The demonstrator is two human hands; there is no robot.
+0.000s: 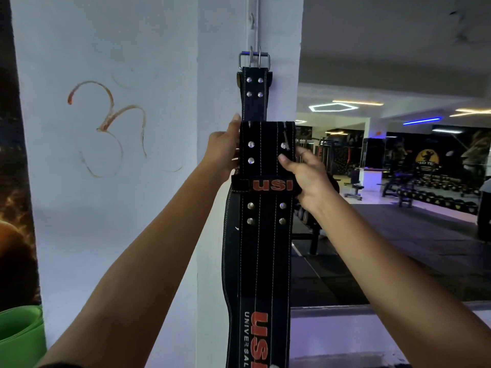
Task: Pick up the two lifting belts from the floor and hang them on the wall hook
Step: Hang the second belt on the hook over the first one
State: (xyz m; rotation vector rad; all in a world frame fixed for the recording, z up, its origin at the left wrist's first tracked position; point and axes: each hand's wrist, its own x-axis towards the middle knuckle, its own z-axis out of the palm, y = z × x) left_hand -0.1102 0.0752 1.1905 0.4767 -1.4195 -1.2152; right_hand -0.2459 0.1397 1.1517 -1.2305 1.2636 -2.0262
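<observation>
Two black lifting belts against the corner of a pale, matte wall pillar (pixel 225 49). Rear belt (pixel 254 96): narrow strap end, smooth leather, four round steel rivets, a rectangular double-prong metal buckle (pixel 254 59) at the top, hung high on the pillar; the hook itself hidden behind the buckle, not made out. Front belt (pixel 265 235): wider, suede-like nap, pale lines of stitching running lengthwise, paired dome rivets, an orange "USI" loop across the middle, the same lettering larger lower down; bottom end cut off by the frame edge. Upper edge of the front belt overlapping the rear strap, well below the buckle.

Left hand (pixel 225 152) wrapped around the left edge of the front belt, fingers tucked behind and out of sight. Right hand (pixel 305 173) pinching the right edge, thumb flat on the front face beside a rivet, other fingers partly behind the material.

Faded reddish curved mark (pixel 106 123) on the wall, left. Green rolled band (pixel 18 333) at lower left, only partly visible. Gym equipment (pixel 398 187) at right, dim and blurred.
</observation>
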